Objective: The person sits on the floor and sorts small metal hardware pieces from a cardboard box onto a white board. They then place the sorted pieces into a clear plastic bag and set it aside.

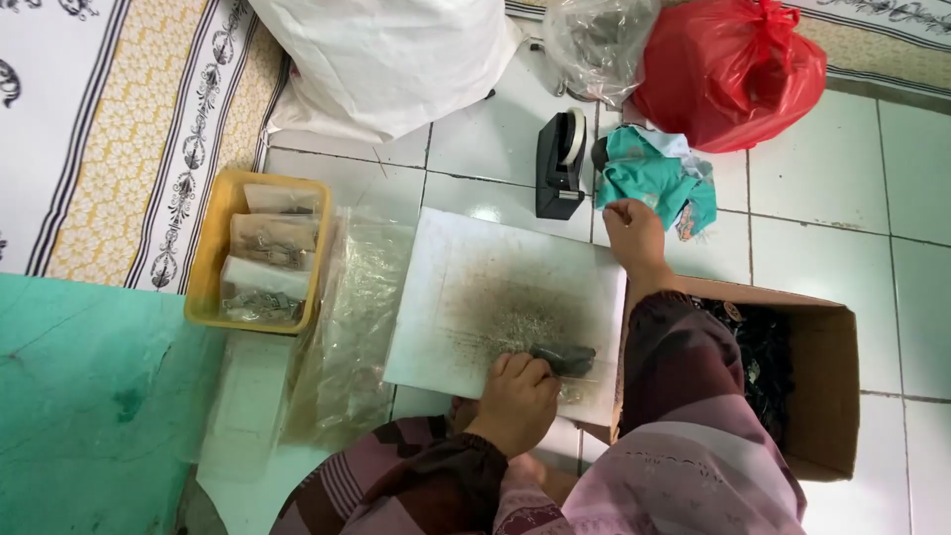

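Left hand [517, 394] curled over a dark flat piece [565, 359], pressing it on the stained white board [495, 297] near the board's 5 o'clock corner. Right hand [634, 236] at the board's 2 o'clock edge, fingers closed, possibly pinching the teal cloth [654, 176]; grip unclear. Tape dispenser [561, 163] at 12 o'clock. Yellow tray [210, 260] at 9 o'clock. Cardboard box [827, 376] at 3 o'clock.

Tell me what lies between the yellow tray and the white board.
In the head view, a heap of clear plastic bags lies on the tiled floor between the yellow tray and the white board.
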